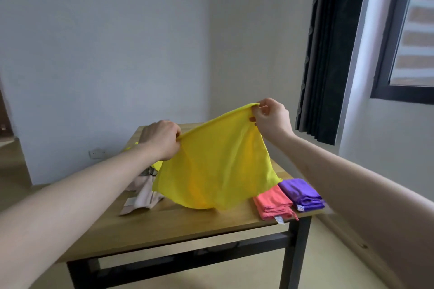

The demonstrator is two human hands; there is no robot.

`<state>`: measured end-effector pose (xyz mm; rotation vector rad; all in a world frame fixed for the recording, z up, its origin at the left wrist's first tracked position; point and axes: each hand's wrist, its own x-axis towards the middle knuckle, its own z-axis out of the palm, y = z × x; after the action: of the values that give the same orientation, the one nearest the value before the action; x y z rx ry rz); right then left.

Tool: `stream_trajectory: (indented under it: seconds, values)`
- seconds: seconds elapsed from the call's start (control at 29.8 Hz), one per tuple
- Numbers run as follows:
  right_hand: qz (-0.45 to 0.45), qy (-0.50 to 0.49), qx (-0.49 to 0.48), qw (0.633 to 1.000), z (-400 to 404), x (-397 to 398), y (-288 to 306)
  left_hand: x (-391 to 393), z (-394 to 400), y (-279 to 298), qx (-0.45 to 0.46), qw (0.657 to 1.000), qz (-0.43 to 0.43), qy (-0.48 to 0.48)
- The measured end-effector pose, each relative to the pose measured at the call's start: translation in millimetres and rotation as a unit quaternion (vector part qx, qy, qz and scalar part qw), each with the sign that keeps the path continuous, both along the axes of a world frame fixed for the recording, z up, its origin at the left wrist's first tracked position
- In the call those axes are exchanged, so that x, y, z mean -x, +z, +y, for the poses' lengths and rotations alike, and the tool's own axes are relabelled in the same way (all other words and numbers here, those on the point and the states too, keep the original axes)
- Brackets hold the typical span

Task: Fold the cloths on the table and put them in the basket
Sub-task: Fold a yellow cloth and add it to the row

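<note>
While both of my arms reach out over the tabletop (187, 223), I have a yellow cloth (216, 166) lifted up between them, spread open in the air. My left hand (162, 138) has its grip clenched on the cloth's upper left corner, fingers curled round the hem, knuckles facing me. My right hand (270, 117) sits higher and farther right, its grip pinching the upper right corner between thumb and fingertips. The top edge runs taut on a slant between the two hands, rising toward the right. Below it the cloth hangs loose, and its lower edge droops down to about the wooden surface near the middle; whether it touches I cannot tell.

On the tabletop's right side, near the front edge, lie two folded cloths just beside each other: a coral cloth (273, 204) closer to the middle and a purple cloth (301, 192) to its right, both with small white tags at their near ends. On the left, partly hidden behind my left forearm and the yellow cloth, a beige cloth (143, 197) lies crumpled and unfolded. A bit more yellow fabric (131, 148) peeks out behind my left wrist.

A dark curtain (328, 54) hangs beside a window (413, 30) at the right, and pale walls meet in a corner behind the tabletop.
</note>
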<state>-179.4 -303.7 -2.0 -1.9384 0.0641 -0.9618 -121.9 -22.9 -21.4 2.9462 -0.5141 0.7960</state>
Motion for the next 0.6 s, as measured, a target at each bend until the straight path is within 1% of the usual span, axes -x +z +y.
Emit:
stream_trajectory:
  seconds: [0.13,0.23,0.34,0.47,0.54,0.6]
  values:
    - [0.003,-0.002,0.056,0.998,4.2,18.7,14.8,18.8,-5.7,15.9,0.026,0.998,0.054,-0.003]
    - [0.024,0.021,0.099,0.995,11.7,27.8,27.6,36.9,-20.8,34.3,0.043,0.996,0.068,-0.044]
    - [0.040,0.042,0.137,0.989,22.5,32.5,37.9,54.3,-36.6,53.5,0.067,0.988,0.088,-0.107]
    - [0.047,0.065,0.147,0.986,35.1,36.9,47.1,70.4,-54.6,64.5,0.122,0.971,0.118,-0.167]
    - [0.058,0.073,0.146,0.985,38.1,39.3,51.1,73.8,-59.2,65.7,0.154,0.961,0.139,-0.184]
    - [0.069,0.079,0.147,0.984,37.9,40.7,54.0,75.1,-61.1,66.2,0.166,0.959,0.134,-0.189]
